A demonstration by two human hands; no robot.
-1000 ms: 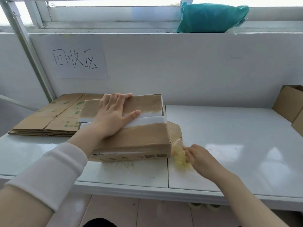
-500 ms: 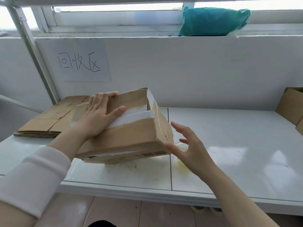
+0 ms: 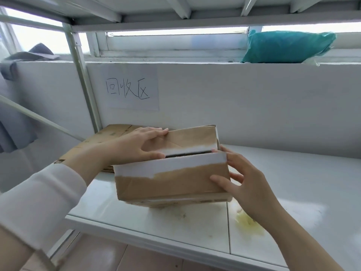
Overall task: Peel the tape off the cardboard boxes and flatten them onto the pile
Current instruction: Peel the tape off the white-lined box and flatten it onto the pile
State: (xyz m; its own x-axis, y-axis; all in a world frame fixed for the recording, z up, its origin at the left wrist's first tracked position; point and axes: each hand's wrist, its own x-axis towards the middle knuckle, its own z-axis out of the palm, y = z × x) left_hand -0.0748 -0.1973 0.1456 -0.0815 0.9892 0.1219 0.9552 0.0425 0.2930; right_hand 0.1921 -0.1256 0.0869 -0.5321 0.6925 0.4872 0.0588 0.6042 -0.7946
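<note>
A brown cardboard box (image 3: 170, 184) with torn white strips along its top flaps is lifted and tilted above the white shelf (image 3: 293, 192). My left hand (image 3: 140, 147) grips the far top flap, thumb at the slit between the flaps. My right hand (image 3: 244, 184) holds the box's right end, thumb on the front face and fingers behind the corner. A crumpled wad of yellowish clear tape (image 3: 248, 223) lies on the shelf under my right wrist. The pile of flattened cardboard (image 3: 109, 135) lies at the back left, partly hidden by my left arm.
A paper sign (image 3: 130, 89) with handwriting is stuck on the white back wall. A teal bag (image 3: 287, 46) sits on the window ledge above. A metal rack post (image 3: 84, 79) stands at the left. Grey cloth (image 3: 13, 122) hangs at the far left.
The box was lifted off the shelf and tilted up. My right hand let go of the tape wad, left it on the shelf, and took hold of the box's right end.
</note>
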